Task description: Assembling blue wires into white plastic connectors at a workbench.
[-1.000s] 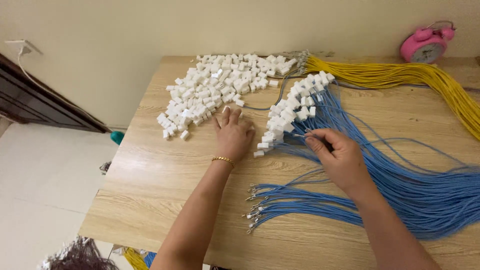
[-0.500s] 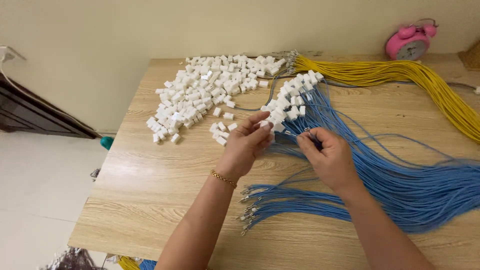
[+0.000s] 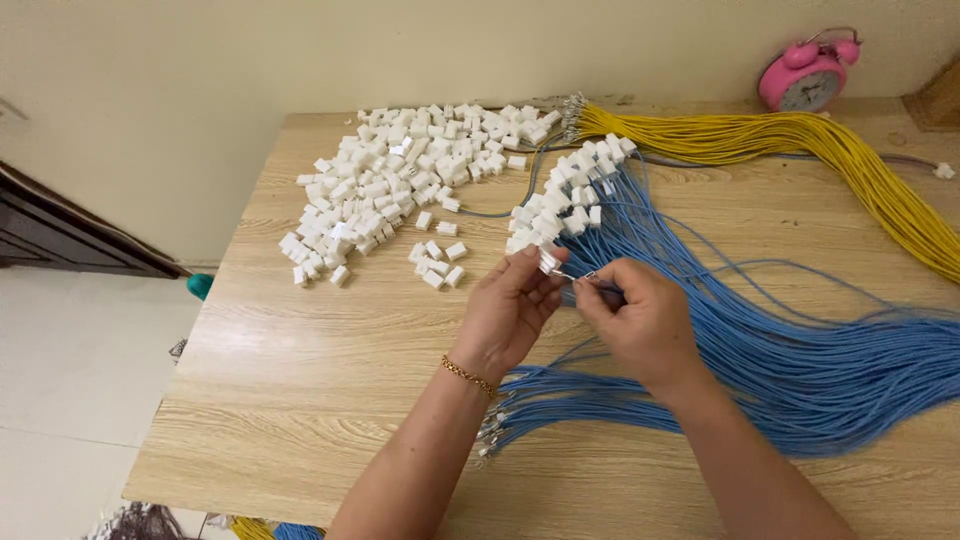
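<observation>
My left hand (image 3: 510, 315), a gold bracelet on its wrist, pinches a small white plastic connector (image 3: 548, 262) at its fingertips. My right hand (image 3: 640, 325) pinches the metal-tipped end of a blue wire (image 3: 592, 277) and holds it against that connector. Both hands hover over the wooden table (image 3: 300, 370), just in front of a row of blue wires fitted with white connectors (image 3: 565, 205). A large bundle of blue wires (image 3: 800, 370) runs off to the right; bare metal ends (image 3: 492, 430) lie below my left wrist.
A heap of loose white connectors (image 3: 400, 175) covers the table's back left, with a few strays (image 3: 440, 262) nearer my hands. A yellow wire bundle (image 3: 830, 150) curves along the back right. A pink alarm clock (image 3: 805, 75) stands at the back edge.
My left hand left the connector pile with one connector and came to meet my right hand, which lifted a blue wire end up to it. The view shifted slightly.
</observation>
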